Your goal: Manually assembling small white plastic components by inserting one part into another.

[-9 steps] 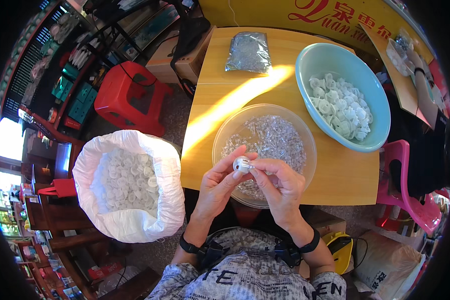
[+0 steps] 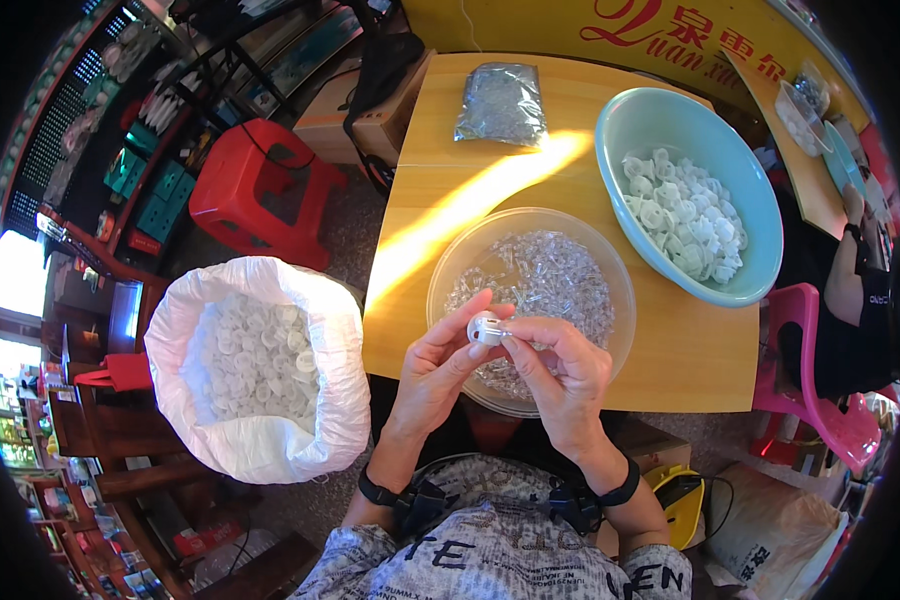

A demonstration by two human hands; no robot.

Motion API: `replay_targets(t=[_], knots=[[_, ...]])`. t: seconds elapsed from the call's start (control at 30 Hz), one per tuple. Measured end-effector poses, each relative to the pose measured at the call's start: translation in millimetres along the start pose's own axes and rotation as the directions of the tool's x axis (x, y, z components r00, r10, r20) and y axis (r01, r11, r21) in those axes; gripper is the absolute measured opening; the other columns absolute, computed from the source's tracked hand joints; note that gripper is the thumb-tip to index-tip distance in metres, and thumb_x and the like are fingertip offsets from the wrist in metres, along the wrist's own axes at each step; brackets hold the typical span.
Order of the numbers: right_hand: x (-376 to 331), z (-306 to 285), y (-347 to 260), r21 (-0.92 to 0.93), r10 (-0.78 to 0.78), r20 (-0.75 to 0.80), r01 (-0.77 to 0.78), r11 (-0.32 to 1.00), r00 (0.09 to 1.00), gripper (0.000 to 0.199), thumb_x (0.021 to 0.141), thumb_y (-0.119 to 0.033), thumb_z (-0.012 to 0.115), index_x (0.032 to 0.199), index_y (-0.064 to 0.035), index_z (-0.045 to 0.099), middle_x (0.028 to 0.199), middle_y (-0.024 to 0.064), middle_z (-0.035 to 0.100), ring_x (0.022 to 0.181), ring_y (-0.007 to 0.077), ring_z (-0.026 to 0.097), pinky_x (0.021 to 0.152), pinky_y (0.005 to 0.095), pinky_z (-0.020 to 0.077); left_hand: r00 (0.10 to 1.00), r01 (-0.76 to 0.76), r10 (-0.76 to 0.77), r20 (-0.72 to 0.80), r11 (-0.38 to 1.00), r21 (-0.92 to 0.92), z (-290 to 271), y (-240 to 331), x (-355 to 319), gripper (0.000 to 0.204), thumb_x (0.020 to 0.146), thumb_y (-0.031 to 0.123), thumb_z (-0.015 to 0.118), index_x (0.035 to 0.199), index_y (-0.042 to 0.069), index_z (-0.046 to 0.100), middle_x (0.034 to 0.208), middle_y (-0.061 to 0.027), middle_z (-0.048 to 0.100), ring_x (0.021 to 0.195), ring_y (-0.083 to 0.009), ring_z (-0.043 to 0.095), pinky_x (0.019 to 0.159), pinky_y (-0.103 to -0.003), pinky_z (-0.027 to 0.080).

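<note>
We see the left hand (image 2: pixel 436 362) and the right hand (image 2: pixel 564 368), both pinching one small white plastic cap (image 2: pixel 485 327), over the clear round tub (image 2: pixel 627 310) of small transparent pieces (image 2: pixel 560 260). From this cap, we find the light-blue basin (image 2: pixel 668 122) at two o'clock, the white sack (image 2: pixel 342 400) at nine, the silvery bag (image 2: pixel 500 104) at twelve.

Red lettering (image 2: pixel 705 42) on yellow board (image 2: pixel 520 25), black letters (image 2: pixel 448 553) on shirt (image 2: pixel 490 520), dark characters (image 2: pixel 756 563) on sack (image 2: pixel 770 512)
</note>
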State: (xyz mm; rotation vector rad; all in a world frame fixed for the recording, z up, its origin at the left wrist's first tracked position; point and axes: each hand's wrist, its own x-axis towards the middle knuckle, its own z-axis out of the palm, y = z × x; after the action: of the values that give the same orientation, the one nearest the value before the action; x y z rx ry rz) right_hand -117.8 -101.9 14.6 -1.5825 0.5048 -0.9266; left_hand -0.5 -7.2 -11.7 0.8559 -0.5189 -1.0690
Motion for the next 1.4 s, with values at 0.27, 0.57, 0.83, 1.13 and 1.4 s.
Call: replay_targets(t=[0.27,0.57,0.83,1.13,1.4], knots=[[-2,-2,4,0.084,0.071,0.013,-0.072,0.994,0.997,0.012,0.085,0.000,0.063,0.097,-0.0006,0.063,0.093,0.0095,0.067,0.083,0.0135,0.066,0.069,0.0252,0.0557,0.996,-0.071,0.080,-0.035,0.974,0.215,-4,2,-2,0.049,0.086,-0.006,0.058,0.133,0.003,0.047,0.129,-0.0149,0.052,0.116,-0.0200,0.052,0.098,-0.034,0.044],[-2,-5,8,0.017,0.059,0.040,-0.060,0.998,0.997,0.012,0.085,0.000,0.064,0.096,-0.0018,0.065,0.094,0.0084,0.066,0.082,0.0114,0.064,0.066,0.0235,0.0545,0.990,-0.133,0.142,-0.010,0.943,0.306,2,3,-1,0.051,0.081,-0.010,0.062,0.130,0.002,0.050,0.124,-0.0130,0.054,0.111,-0.0182,0.055,0.092,-0.031,0.050],[-2,-14,6,0.168,0.188,0.108,-0.204,0.964,0.976,0.012,0.085,0.002,0.063,0.096,-0.0011,0.065,0.096,0.0081,0.064,0.082,0.0110,0.062,0.067,0.0225,0.0516,0.987,-0.142,0.158,-0.022,0.933,0.331,7,0,-4,0.047,0.079,-0.009,0.065,0.124,0.001,0.056,0.122,-0.0143,0.056,0.109,-0.0199,0.057,0.092,-0.031,0.051],[-11,-23,7,0.319,0.308,0.135,-0.335,0.886,0.942,0.012,0.088,-0.001,0.059,0.099,0.0039,0.062,0.105,0.0128,0.064,0.091,0.0149,0.062,0.080,0.0265,0.0534,0.972,-0.218,0.225,0.062,0.776,0.592,16,5,-3,0.048,0.077,-0.008,0.068,0.122,0.003,0.058,0.122,-0.0143,0.056,0.106,-0.0192,0.059,0.088,-0.029,0.052],[-7,-30,6,0.354,0.312,0.139,-0.341,0.871,0.940,0.010,0.090,-0.001,0.057,0.098,0.0042,0.058,0.103,0.0134,0.064,0.091,0.0152,0.062,0.080,0.0278,0.0543,0.977,-0.202,0.207,0.054,0.811,0.549,23,7,1,0.049,0.076,-0.010,0.067,0.122,0.002,0.057,0.120,-0.0151,0.056,0.105,-0.0204,0.059,0.088,-0.031,0.053]])
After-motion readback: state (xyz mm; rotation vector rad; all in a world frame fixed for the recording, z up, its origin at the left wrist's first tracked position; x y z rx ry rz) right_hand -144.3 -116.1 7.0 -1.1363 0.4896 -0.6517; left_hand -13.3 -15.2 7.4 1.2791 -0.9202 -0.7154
